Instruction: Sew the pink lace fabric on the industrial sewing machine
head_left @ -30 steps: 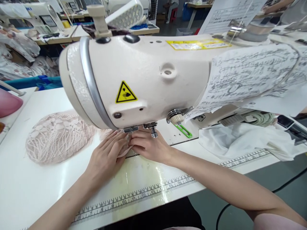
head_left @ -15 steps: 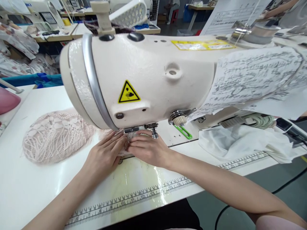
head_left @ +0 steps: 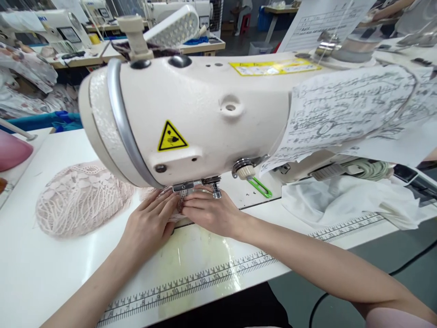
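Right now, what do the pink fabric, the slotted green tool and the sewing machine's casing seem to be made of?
Pink fabric: probably lace, soft-looking, given its openwork edge and raised, stringy pattern.
Slotted green tool: likely plastic, from its bright, even colour.
Casing: glossy cream finish, probably painted metal; highlights show the gloss, but the base material stays hidden.

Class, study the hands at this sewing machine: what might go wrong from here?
1. The left hand and right hand lie close under the sewing machine, so a finger might get hurt.
2. The lace heaped beside the left hand might snag or drag.
3. The white cloth at the edge of the table could slip off.
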{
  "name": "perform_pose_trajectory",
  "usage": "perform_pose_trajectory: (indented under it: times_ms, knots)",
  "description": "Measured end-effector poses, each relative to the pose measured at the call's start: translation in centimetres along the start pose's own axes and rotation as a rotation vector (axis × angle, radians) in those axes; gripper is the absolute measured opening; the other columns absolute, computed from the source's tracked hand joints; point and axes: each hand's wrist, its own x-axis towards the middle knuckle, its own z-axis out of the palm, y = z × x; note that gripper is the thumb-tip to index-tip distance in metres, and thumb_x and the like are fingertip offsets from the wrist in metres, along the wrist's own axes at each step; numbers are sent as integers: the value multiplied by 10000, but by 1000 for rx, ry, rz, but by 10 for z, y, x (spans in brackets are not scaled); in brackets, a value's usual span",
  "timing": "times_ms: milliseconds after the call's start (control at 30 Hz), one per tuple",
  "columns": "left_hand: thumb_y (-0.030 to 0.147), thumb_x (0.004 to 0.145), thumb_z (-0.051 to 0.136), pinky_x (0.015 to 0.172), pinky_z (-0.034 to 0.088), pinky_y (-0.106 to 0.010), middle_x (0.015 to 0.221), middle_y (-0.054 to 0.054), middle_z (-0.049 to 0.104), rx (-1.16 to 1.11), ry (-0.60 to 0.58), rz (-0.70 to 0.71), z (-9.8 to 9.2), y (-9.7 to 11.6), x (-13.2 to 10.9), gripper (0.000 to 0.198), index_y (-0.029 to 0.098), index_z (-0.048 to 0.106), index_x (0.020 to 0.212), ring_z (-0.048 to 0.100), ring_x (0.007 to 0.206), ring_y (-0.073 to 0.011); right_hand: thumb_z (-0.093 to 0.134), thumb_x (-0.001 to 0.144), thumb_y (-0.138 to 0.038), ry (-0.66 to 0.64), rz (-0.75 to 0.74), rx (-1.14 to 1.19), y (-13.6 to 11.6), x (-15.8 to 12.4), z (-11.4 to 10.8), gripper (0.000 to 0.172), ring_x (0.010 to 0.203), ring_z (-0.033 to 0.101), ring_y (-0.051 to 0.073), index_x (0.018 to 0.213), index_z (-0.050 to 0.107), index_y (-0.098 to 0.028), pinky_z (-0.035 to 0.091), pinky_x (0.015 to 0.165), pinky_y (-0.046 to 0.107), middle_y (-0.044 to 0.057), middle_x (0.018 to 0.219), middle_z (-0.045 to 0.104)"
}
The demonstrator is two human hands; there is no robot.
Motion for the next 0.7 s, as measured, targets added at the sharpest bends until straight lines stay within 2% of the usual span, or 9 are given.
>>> perform_pose_trajectory:
  times_ms: [133, 267, 367, 533, 700]
  knots:
    - [187, 879, 472, 981, 514, -460, 1221, -140, 662, 14, -15, -22, 1, 3, 0, 412, 75, 556, 1266, 638, 1120, -282, 484, 901, -49, -1, 23, -29, 0, 1, -4, 229, 803, 604, 90, 824, 642, -196, 393, 798, 286, -49, 843, 715]
    - [197, 876, 483, 1014, 480, -474, 1239, -134, 653, 25, -14, -25, -1, 7, 2, 418, 80, 566, 1268, 628, 1137, -285, 488, 906, -63, 32, 68, -26, -1, 2, -8, 231, 870, 624, 97, 794, 641, -194, 388, 842, 290, -48, 839, 722]
    - [211, 882, 491, 1017, 475, -473, 1243, -128, 651, 48, -10, -20, -2, 10, 4, 422, 80, 565, 1277, 623, 1145, -280, 483, 913, -80, 43, 66, -26, 0, 3, -11, 243, 825, 623, 90, 785, 648, -203, 411, 854, 279, -58, 818, 725]
    - [216, 879, 508, 995, 489, -474, 1253, -128, 645, 80, 3, 0, -3, 12, 5, 417, 85, 578, 1269, 634, 1130, -279, 463, 925, -108, -4, 73, -10, 7, 4, -12, 253, 798, 652, 130, 797, 662, -198, 443, 857, 302, -29, 820, 729]
    - [247, 889, 514, 981, 497, -492, 1241, -126, 652, 68, 1, 3, -3, 13, 6, 384, 106, 612, 1232, 640, 1118, -287, 466, 911, -110, -38, 12, -15, 16, 5, -16, 250, 790, 670, 137, 770, 656, -193, 477, 847, 297, -22, 859, 736]
